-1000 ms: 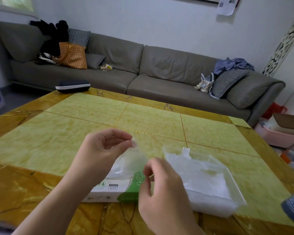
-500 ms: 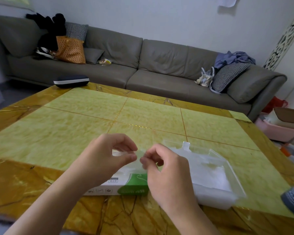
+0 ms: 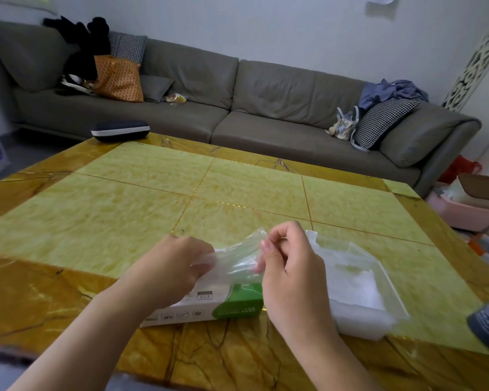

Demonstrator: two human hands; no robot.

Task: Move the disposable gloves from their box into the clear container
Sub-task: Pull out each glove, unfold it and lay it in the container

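Both hands, left hand (image 3: 178, 266) and right hand (image 3: 288, 275), pinch one glove (image 3: 237, 261) in their fingers above the box (image 3: 209, 306) at the counter's (image 3: 237, 187) near edge beside the container (image 3: 364, 277); filmy, light, slippery, best gripped at its edges.

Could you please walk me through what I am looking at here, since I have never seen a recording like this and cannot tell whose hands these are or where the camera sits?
There is no machine here: a person wears a wide-angle camera on the head, looking forward and down at their own bare hands. The left hand and the right hand each pinch a thin, see-through disposable glove, held between them just above its white and green box. To the right of the box sits the clear container, which already holds a pale layer of gloves. Both stand on a yellow-green tiled table. Behind it is a grey sofa with bags and cushions, which play no part.
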